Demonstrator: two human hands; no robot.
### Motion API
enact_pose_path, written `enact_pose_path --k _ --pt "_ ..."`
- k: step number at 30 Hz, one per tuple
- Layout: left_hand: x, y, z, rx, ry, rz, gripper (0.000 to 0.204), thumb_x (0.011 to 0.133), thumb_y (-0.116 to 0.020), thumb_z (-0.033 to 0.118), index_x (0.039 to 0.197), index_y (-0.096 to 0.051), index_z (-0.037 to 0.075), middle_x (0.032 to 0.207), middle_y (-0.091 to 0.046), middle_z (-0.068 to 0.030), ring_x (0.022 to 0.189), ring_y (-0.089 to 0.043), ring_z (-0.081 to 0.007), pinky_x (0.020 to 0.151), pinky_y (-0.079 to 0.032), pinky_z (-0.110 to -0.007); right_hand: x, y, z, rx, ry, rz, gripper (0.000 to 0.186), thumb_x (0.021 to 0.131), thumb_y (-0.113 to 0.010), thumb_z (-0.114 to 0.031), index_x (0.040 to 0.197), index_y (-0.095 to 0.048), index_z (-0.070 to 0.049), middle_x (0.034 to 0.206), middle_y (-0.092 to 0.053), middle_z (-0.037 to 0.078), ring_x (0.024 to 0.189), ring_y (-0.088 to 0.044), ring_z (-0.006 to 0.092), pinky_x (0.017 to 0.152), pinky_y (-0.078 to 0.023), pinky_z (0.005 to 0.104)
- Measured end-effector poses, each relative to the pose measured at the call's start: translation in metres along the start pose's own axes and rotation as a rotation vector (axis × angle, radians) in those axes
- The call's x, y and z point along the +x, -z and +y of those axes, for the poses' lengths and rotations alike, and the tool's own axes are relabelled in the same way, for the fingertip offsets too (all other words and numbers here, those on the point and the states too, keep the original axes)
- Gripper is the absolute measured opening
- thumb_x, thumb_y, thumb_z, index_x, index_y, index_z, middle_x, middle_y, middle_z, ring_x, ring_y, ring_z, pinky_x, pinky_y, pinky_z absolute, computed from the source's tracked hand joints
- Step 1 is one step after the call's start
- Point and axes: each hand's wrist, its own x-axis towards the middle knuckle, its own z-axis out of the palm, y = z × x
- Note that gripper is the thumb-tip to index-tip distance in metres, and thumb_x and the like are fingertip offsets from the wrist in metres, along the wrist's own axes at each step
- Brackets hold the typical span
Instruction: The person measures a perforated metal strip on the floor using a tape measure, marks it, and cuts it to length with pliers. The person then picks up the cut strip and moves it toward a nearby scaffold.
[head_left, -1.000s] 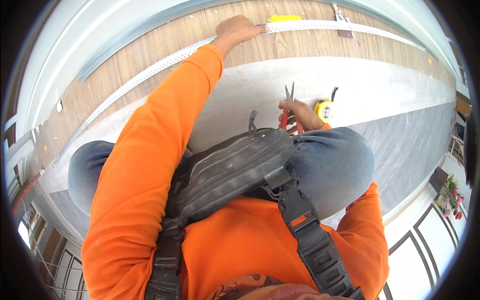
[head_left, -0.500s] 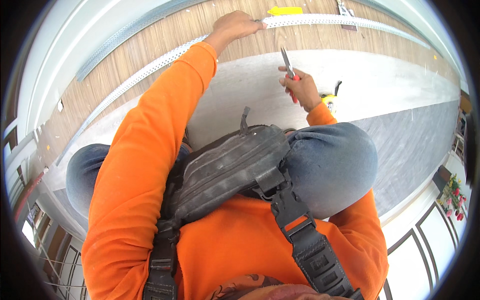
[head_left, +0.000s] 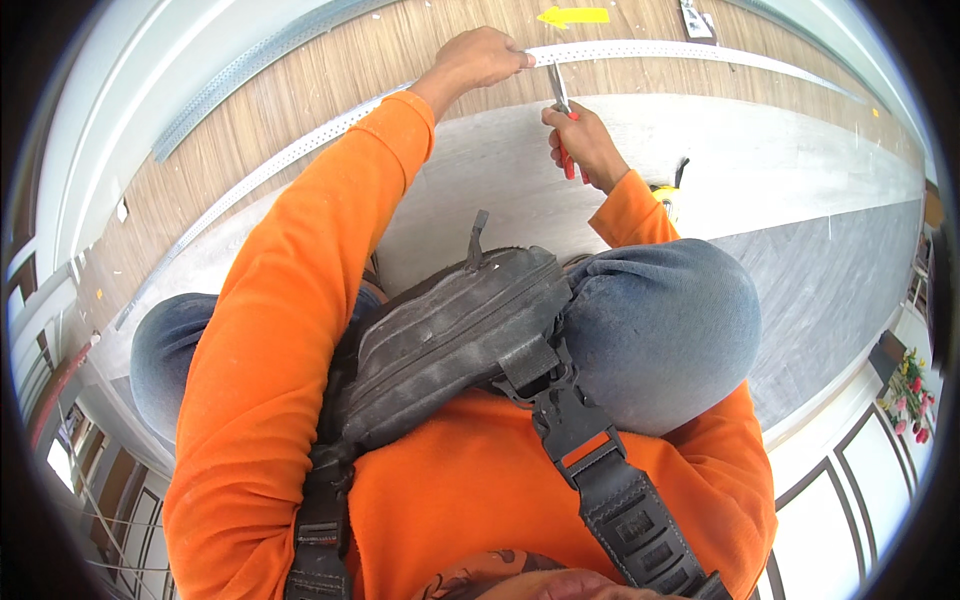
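From where I stand, the right hand (head_left: 585, 142) is no longer low by the right knee (head_left: 660, 330); it is farther out toward one o'clock, bringing the red-handled snips (head_left: 560, 95) up to the perforated strip's (head_left: 640, 49) near edge. The orange sleeve (head_left: 635, 215), toward five o'clock from that hand, now hides more of the tape measure (head_left: 668, 203).

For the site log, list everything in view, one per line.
white perforated strip: 1, white, across the brown surface
grey perforated strip: 1, grey, upper left
snips: 1, red and silver, at the white perforated strip
arrow: 1, yellow, beyond that strip
unclear item: 1, dark and silvery, upper right
tape measure: 1, yellow, right of centre, partly hidden
flowers: 1 bunch, pink, far right
pouch: 1, black, at lap
jeans: 1, blue, legs
sleeves: 2, orange, arms
left hand: 1, bare, on the strip
right hand: 1, bare, around the snips
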Motion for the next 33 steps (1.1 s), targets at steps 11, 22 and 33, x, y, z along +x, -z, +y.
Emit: enact_pose_path --k 11,22,33 --pt "-0.001 -0.011 -0.002 -0.019 -0.025 0.014 0.044 0.093 -0.069 0.051 0.097 -0.078 0.008 0.069 -0.066 -0.0027 0.056 -0.057 -0.0136 0.054 -0.043 -0.031 0.007 -0.004 0.003 -0.067 0.06 0.075 0.029 0.099 -0.058 -0.029 0.099 -0.06 0.0 0.066 -0.056 0.008 0.051 -0.057 0.02 0.049 -0.048 0.0354" --pt "0.002 -0.015 -0.002 -0.029 -0.017 0.011 0.046 0.092 -0.067 0.054 0.088 -0.076 0.009 0.062 -0.06 -0.0021 0.055 -0.057 -0.0151 0.055 -0.042 -0.032 0.008 -0.008 0.009 -0.048 0.082 0.109 0.028 0.098 -0.059 -0.027 0.098 -0.061 0.0 0.067 -0.058 0.01 0.051 -0.058 0.021 0.05 -0.049 0.036" --pt "0.0 -0.016 -0.001 0.0 -0.017 0.008 0.047 0.093 -0.067 0.054 0.086 -0.076 0.009 0.063 -0.061 -0.0019 0.057 -0.057 -0.0146 0.056 -0.043 -0.032 0.008 -0.007 0.011 -0.088 0.073 0.113 0.027 0.097 -0.057 -0.026 0.099 -0.062 0.0 0.067 -0.06 0.012 0.05 -0.058 0.0224 0.051 -0.05 0.0367"
